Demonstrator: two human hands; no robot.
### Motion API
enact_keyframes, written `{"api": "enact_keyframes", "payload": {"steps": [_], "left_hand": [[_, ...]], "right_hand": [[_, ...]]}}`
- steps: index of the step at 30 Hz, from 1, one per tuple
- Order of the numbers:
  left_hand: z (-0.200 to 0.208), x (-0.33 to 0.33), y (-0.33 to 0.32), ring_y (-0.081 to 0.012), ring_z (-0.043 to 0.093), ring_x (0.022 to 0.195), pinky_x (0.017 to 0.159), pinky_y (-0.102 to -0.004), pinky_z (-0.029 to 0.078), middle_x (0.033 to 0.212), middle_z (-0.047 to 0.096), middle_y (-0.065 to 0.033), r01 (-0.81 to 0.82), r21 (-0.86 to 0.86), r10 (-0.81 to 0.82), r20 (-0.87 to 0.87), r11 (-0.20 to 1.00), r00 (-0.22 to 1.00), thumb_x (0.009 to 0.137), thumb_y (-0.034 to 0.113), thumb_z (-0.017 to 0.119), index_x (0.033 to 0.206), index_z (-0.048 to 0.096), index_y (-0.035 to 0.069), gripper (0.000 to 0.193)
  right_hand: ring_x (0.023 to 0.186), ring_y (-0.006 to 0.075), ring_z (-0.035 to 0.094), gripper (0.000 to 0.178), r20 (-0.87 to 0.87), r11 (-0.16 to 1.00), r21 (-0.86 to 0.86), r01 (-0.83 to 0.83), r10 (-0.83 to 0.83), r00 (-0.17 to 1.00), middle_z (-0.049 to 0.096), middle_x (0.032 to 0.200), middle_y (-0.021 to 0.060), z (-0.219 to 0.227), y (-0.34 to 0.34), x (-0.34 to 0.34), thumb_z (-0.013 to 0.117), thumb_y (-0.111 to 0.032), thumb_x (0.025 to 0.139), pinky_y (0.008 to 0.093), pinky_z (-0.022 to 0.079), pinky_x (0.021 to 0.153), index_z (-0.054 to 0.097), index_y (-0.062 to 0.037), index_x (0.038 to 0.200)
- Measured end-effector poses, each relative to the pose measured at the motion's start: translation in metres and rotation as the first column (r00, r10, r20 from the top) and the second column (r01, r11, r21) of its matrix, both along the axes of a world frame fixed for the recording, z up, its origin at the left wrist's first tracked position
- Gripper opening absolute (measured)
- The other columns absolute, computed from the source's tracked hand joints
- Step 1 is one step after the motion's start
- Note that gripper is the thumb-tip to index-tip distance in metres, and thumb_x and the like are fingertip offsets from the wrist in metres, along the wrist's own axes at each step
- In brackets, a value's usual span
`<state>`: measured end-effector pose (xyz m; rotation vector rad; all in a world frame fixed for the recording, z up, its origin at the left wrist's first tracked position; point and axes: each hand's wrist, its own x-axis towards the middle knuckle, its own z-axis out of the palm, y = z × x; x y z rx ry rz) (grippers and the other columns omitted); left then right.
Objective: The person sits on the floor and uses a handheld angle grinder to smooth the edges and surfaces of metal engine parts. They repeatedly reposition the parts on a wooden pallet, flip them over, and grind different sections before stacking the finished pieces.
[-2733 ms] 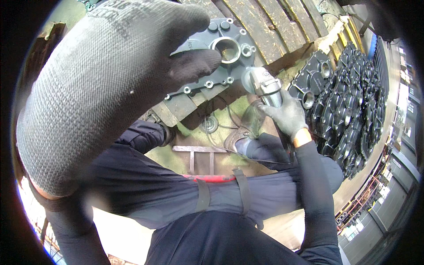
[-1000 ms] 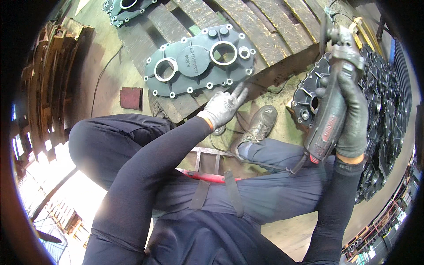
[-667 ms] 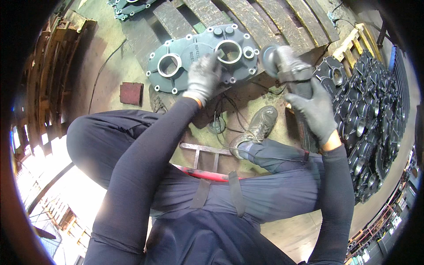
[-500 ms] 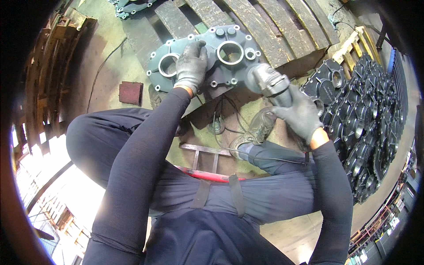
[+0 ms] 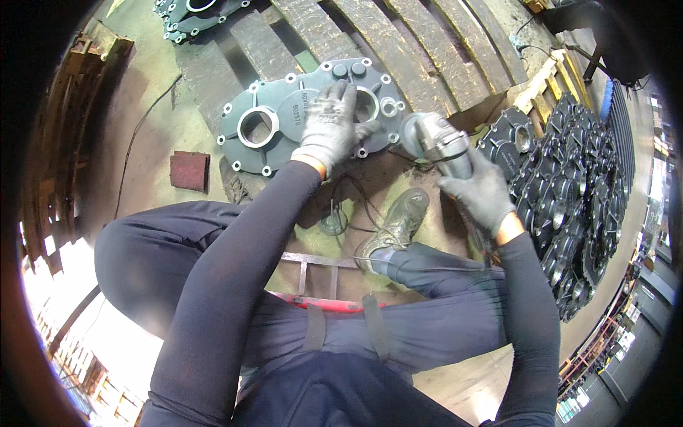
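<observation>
Nearest you, toward six o'clock, a smooth red bar (image 5: 334,306) is crossing between two grey cloth straps, and a frame of flat metal bars (image 5: 320,260) is lying just beyond it. A scuffed lace-up shoe (image 5: 404,219) is standing near the centre, a little toward four.

Between eleven and twelve, your left hand (image 5: 329,132), in a knit grey glove, is lying over a metal cover (image 5: 288,117); its fingers are stretching out close together, with the thumb apart. How hard it is pressing, you cannot tell. The cover is a dark grey-green casting, long and round-ended, with two big bright-rimmed holes and small bolt eyes ringing its edge. It is resting flat on rough, worn pallet boards (image 5: 420,71).

At two, your right hand (image 5: 480,192), gloved too, is clamping its fingers around an angle grinder (image 5: 442,142) with a silvery head. The blurred disc is sitting just beside the cover's right end; whether they are touching is unclear.

Farther out, a dark red block (image 5: 189,171) is lying between nine and ten, glossy black castings (image 5: 569,192) are piling up at three, and another green-grey casting (image 5: 186,23) is showing partly at eleven.
</observation>
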<state>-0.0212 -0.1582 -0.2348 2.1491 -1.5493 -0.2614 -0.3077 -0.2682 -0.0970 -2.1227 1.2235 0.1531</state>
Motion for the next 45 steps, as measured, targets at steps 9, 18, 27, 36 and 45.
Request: {"api": "enact_keyframes", "payload": {"steps": [9, 18, 27, 36, 45], "left_hand": [[-0.014, 0.001, -0.013, -0.0473, 0.056, 0.143, 0.123, -0.0558, 0.042, 0.162, 0.053, -0.0266, 0.054, 0.202, -0.056, 0.009, 0.978, 0.998, 0.089, 0.046, 0.089, 0.169, 0.04, -0.001, 0.104], [0.001, 0.015, 0.032, -0.0452, 0.056, 0.142, 0.122, -0.0554, 0.043, 0.16, 0.054, -0.0237, 0.241, 0.311, -0.242, -0.037, 0.919, 0.97, 0.086, 0.044, 0.09, 0.167, 0.042, 0.003, 0.102], [0.0, 0.024, 0.08, -0.0409, 0.061, 0.141, 0.123, -0.0523, 0.043, 0.154, 0.065, -0.0162, 0.02, 0.103, -0.024, 0.038, 0.994, 0.999, 0.096, 0.055, 0.082, 0.161, 0.057, 0.012, 0.082], [-0.03, 0.035, 0.103, -0.0396, 0.063, 0.137, 0.12, -0.0527, 0.044, 0.152, 0.066, -0.0133, -0.197, 0.003, 0.195, 0.109, 0.98, 0.975, 0.099, 0.047, 0.079, 0.148, 0.069, 0.009, 0.063], [-0.035, 0.04, 0.104, -0.0337, 0.06, 0.142, 0.122, -0.055, 0.04, 0.154, 0.065, -0.0079, -0.21, 0.006, 0.209, 0.091, 0.978, 0.974, 0.098, 0.058, 0.075, 0.148, 0.07, 0.014, 0.066]], "right_hand": [[0.113, 0.0404, 0.078, 0.072, -0.136, 0.979, -0.081, -0.185, 0.173, 0.975, 0.079, 0.12, 0.0253, 0.037, -0.062, 0.007, 0.09, -0.034, 0.081, 0.0475, 0.06, 0.1, 0.067, -0.004, 0.142], [0.114, 0.0423, 0.077, 0.074, -0.12, 0.976, 0.007, -0.216, 0.216, 0.969, 0.079, 0.122, 0.0245, -0.007, -0.051, -0.014, 0.089, -0.039, 0.08, 0.0497, 0.061, 0.099, 0.067, -0.0062, 0.143], [0.114, 0.0439, 0.077, 0.08, -0.1, 0.96, 0.047, -0.276, 0.279, 0.955, 0.079, 0.123, 0.0238, -0.031, -0.015, -0.015, 0.092, -0.037, 0.077, 0.0508, 0.061, 0.098, 0.067, -0.0104, 0.149], [0.115, 0.0444, 0.076, 0.078, -0.181, 0.949, 0.04, -0.312, 0.314, 0.932, 0.078, 0.126, 0.0234, -0.038, -0.021, -0.008, 0.09, -0.035, 0.079, 0.051, 0.061, 0.098, 0.066, -0.0096, 0.149], [0.107, 0.0478, 0.075, 0.066, -0.11, 0.93, -0.022, -0.367, 0.363, 0.925, 0.078, 0.112, 0.0243, -0.041, -0.019, 0.002, 0.091, -0.04, 0.082, 0.0567, 0.06, 0.091, 0.065, -0.0098, 0.134]]}}
